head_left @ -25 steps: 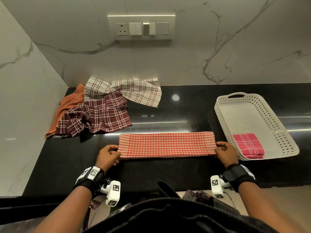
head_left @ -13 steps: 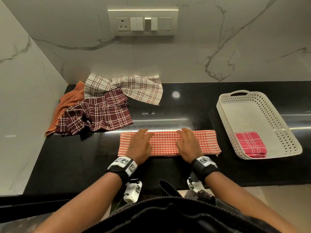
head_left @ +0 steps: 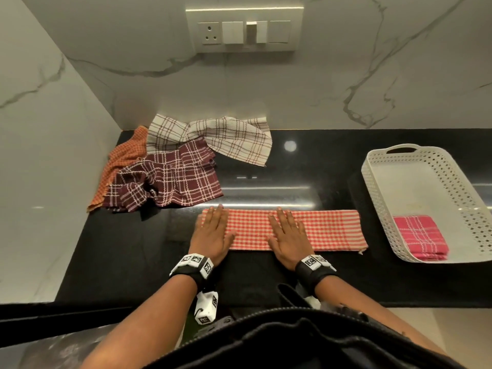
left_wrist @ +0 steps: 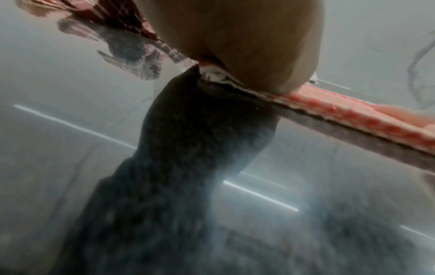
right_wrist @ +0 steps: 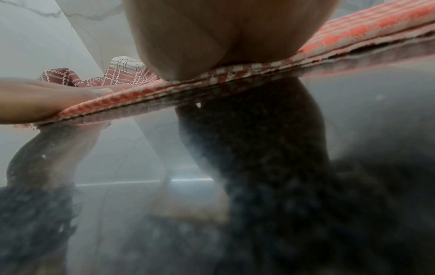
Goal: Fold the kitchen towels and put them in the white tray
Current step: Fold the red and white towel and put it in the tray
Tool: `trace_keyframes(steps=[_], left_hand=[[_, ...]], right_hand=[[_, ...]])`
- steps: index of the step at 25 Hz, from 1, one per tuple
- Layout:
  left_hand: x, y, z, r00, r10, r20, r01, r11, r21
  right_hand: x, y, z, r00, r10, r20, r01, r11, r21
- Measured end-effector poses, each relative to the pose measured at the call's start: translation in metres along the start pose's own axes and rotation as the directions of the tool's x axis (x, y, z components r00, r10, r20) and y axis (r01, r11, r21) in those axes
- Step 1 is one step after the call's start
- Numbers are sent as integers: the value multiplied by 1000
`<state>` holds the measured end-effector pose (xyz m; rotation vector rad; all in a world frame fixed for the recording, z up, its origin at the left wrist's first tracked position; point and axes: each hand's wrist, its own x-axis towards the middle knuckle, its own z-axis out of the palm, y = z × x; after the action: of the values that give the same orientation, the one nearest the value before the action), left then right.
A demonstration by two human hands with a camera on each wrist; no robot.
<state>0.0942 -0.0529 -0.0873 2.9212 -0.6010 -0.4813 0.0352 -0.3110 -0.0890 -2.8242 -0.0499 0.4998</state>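
A red-and-white checked towel (head_left: 327, 229), folded into a long strip, lies on the black counter (head_left: 127, 246) in front of me. My left hand (head_left: 213, 230) presses flat on the strip's left end, fingers straight. My right hand (head_left: 288, 233) presses flat on its middle. In the left wrist view the heel of the left hand (left_wrist: 254, 42) sits on the towel's edge (left_wrist: 353, 111). The right wrist view shows the right palm (right_wrist: 223, 37) on the towel (right_wrist: 367, 28). The white perforated tray (head_left: 458, 193) stands at the right with a folded pink towel (head_left: 419, 237) in its near corner.
Three loose towels lie heaped at the back left: an orange one (head_left: 125, 161), a maroon plaid one (head_left: 170, 182) and a cream plaid one (head_left: 221, 137). Marble walls (head_left: 48, 129) close the left side and the back, with a switch plate (head_left: 243, 29) above.
A second ago each hand pinched one end of the strip. Both let go, moved inward and laid flat on it; since then both hands have slid left along the strip.
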Motion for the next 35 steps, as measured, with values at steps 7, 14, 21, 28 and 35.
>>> trace_keyframes(steps=[7, 14, 21, 28, 35], left_hand=[[4, 38, -21, 1000, -24, 0, 24, 1000, -16], [13, 92, 12, 981, 163, 104, -160, 986, -39], [11, 81, 12, 982, 173, 77, -173, 985, -6], [13, 80, 15, 979, 172, 108, -175, 984, 19], [14, 78, 17, 982, 161, 98, -164, 986, 19]], right_hand=[[-3, 0, -2, 1000, 7, -4, -7, 1000, 21], [-8, 8, -7, 1000, -15, -8, 15, 1000, 26], [-41, 130, -27, 943, 312, -114, -308, 950, 50], [-32, 96, -53, 909, 360, -208, -350, 933, 83], [-19, 16, -11, 997, -76, 32, 77, 997, -14]])
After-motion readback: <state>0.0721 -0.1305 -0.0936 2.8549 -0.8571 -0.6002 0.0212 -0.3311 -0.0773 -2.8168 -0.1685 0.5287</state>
